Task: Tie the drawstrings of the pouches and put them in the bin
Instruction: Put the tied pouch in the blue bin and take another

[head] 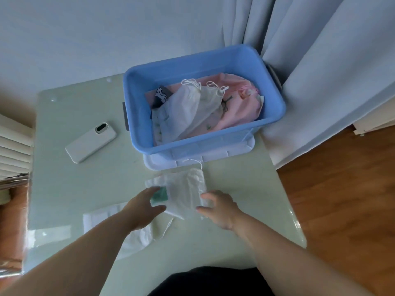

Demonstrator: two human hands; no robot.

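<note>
A white drawstring pouch [183,193] lies on the pale green table [85,189] just in front of the blue bin [213,144]; its cord [195,161] trails toward the bin. My left hand [142,208] touches the pouch's left edge, where something green [161,194] shows. My right hand [218,207] reaches its right edge with fingers spread and loosely bent. More white pouches [139,236] lie under my left forearm. Inside the bin sit tied white pouches [192,107] and a pink one [239,103].
A phone in a white case [90,143] lies left of the bin. The bin stands on a white lid [213,157]. Grey curtains [310,71] hang at the right, over wooden floor [342,199]. A radiator [12,146] is at the left edge.
</note>
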